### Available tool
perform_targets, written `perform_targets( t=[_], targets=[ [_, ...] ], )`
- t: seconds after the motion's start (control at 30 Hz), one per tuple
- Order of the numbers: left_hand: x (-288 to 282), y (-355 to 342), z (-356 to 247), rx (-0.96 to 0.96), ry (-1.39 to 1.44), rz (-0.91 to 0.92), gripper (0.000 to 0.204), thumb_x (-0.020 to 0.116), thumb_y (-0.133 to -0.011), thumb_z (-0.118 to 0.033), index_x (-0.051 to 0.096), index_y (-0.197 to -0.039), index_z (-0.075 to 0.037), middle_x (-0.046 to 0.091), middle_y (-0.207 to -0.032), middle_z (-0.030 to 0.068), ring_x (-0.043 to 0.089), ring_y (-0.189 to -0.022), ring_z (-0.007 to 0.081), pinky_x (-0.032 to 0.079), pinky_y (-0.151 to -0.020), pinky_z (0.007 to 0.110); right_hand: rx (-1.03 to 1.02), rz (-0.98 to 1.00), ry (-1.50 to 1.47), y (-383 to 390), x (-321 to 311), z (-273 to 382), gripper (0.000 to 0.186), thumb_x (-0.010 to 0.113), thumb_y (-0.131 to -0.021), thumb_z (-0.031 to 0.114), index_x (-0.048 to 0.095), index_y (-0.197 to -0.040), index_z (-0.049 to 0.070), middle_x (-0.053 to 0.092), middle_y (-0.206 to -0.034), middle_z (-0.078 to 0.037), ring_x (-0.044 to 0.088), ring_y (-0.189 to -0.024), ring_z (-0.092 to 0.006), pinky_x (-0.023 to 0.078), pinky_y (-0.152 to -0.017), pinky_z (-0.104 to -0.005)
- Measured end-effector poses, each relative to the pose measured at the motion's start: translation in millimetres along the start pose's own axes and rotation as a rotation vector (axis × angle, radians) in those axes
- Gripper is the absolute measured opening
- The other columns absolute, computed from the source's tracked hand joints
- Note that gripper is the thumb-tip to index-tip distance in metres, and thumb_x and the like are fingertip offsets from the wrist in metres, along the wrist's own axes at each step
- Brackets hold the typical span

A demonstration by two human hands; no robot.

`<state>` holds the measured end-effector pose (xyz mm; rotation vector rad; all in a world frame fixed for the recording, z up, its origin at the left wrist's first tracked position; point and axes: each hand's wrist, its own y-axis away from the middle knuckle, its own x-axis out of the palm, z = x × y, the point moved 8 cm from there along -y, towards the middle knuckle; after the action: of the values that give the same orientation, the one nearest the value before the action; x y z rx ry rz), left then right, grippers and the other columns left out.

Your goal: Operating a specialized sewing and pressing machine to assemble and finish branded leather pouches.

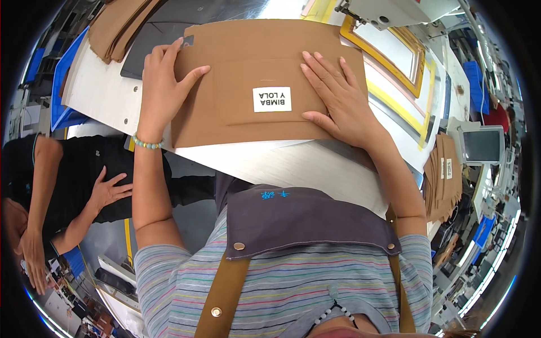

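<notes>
A brown fabric panel (242, 73) with a white label (272, 99) lies across the white work table (282, 164) in front of me. My left hand (166, 81) rests at the panel's left edge, fingertips near a small grey patch (188, 41) at the upper corner, thumb spread away from the fingers. My right hand (332, 96) lies flat on the panel right of the label, fingers and thumb apart.
A sewing machine (389, 14) and yellow frame (413, 76) are at upper right, stacked brown pieces (107, 25) at upper left. Labelled panels (437, 191) and a screen (480, 145) stand right. A co-worker (62, 174) in black is close on my left.
</notes>
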<state>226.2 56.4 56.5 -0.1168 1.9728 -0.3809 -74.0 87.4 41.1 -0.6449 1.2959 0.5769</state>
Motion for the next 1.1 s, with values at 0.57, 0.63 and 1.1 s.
perform_targets(
  t=[0.57,0.63,1.1],
  targets=[
    [25.8,-14.2,11.2,-0.211,0.902,0.014,0.019,0.072,-0.101,-0.013,0.066,-0.114,0.0,0.069,-0.107,0.0006,0.06,-0.098,0.0074,0.047,-0.09,0.023,0.377,-0.486,-0.163,23.0,-29.5,-87.9,0.019,0.074,-0.093,0.017,0.067,-0.105,0.003,0.065,-0.101,-0.011,0.061,-0.106,-0.0327,0.05,-0.093,-0.043],
    [26.4,-14.0,16.0,-0.245,0.87,0.025,0.019,0.072,-0.101,-0.012,0.066,-0.114,0.001,0.069,-0.107,0.0006,0.06,-0.098,0.0071,0.047,-0.09,0.022,0.404,-0.485,-0.223,22.4,-28.6,-88.0,0.016,0.072,-0.095,0.015,0.066,-0.101,0.003,0.066,-0.101,-0.011,0.063,-0.103,-0.0327,0.051,-0.092,-0.0424],
    [23.8,-8.7,28.0,-0.296,1.134,-0.051,0.029,0.072,-0.101,-0.011,0.067,-0.127,0.001,0.073,-0.115,0.0034,0.066,-0.102,0.009,0.052,-0.092,0.025,0.491,-0.531,-0.991,22.2,-15.0,-90.8,0.012,0.049,-0.112,0.015,0.053,-0.111,0.004,0.071,-0.113,-0.006,0.061,-0.1,-0.0071,0.049,-0.09,-0.0249]
  ],
)
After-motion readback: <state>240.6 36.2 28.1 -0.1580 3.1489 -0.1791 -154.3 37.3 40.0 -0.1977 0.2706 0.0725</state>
